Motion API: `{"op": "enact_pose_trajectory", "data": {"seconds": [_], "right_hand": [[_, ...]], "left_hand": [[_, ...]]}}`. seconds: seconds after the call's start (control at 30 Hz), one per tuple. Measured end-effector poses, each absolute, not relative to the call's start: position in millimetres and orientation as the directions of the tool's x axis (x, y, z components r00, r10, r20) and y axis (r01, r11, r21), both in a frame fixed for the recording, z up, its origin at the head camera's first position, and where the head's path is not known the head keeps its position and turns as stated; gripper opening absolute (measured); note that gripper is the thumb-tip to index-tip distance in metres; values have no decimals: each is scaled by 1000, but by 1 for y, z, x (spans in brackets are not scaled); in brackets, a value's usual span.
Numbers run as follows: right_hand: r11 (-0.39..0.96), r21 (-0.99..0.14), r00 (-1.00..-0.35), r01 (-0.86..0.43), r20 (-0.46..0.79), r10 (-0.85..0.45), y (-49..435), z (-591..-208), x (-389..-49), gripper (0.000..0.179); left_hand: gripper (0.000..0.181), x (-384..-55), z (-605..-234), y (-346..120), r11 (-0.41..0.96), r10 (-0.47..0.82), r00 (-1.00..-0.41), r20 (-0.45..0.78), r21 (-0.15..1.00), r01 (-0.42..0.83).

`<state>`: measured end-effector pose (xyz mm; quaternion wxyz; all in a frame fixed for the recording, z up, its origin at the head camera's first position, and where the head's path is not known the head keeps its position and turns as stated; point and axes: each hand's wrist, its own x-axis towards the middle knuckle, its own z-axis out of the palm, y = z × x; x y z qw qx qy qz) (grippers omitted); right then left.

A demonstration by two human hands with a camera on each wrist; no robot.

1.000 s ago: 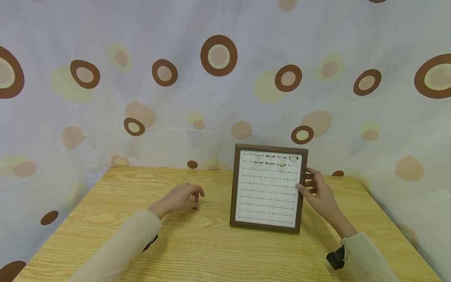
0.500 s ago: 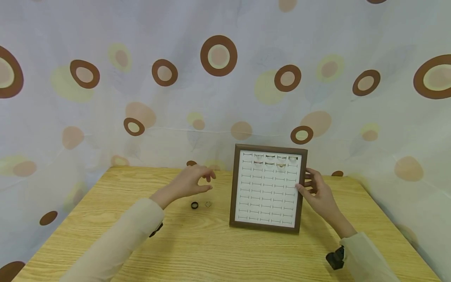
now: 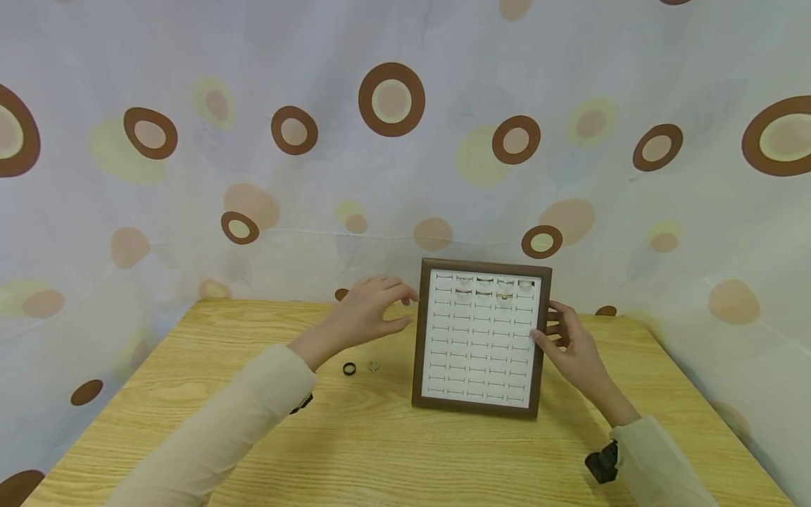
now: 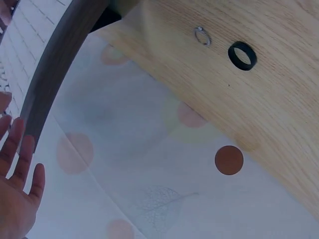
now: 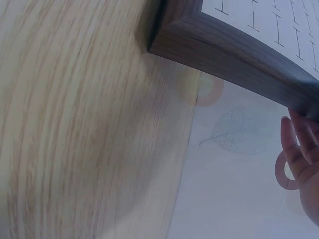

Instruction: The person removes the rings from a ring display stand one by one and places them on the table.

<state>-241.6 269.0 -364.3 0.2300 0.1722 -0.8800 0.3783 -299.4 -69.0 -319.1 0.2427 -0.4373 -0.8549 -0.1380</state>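
A brown-framed ring display board (image 3: 481,338) stands on the table, leaning slightly back. Its white panel has rows of slits, and several rings (image 3: 484,282) sit in the top two rows. My right hand (image 3: 579,352) grips the frame's right side, thumb on the front and fingers behind. At the frame's upper left edge is my left hand (image 3: 370,310), fingers spread and nothing seen between them; in the left wrist view its fingers (image 4: 22,159) lie along the frame's edge. A black ring (image 4: 242,56) and a thin silver ring (image 4: 202,36) lie on the table.
The light wooden table (image 3: 355,451) reaches back to a patterned curtain (image 3: 393,183) with brown and beige circles. Both loose rings lie left of the display board, below the left forearm.
My left hand has risen from beside the two loose rings and moved right to the display board's left edge, uncovering the black ring. My right hand stays on the frame.
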Motion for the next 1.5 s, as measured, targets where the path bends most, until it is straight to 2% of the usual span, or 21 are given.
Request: {"op": "enact_pose_trajectory", "data": {"seconds": [0.1,0.23,0.73,0.97,1.5], "right_hand": [[653,-586,-833,-480,538,-129,269,-364,-241,53],[653,-584,-830,-482,542,-129,268,-364,-241,53],[641,-595,-833,-484,537,-131,268,-365,-243,53],[645,-595,-835,-479,536,-125,269,-365,-241,53],[638,-604,-838,-478,532,-125,269,-364,-239,53]], "left_hand": [[27,-300,-317,-58,552,682,-438,585,-19,834],[27,-301,-315,-44,525,688,-398,607,-36,851],[24,-310,-313,-7,522,664,-369,650,-50,852],[24,-315,-313,3,510,668,-330,667,-87,856],[19,-320,-319,11,547,648,-308,697,-144,825]]}}
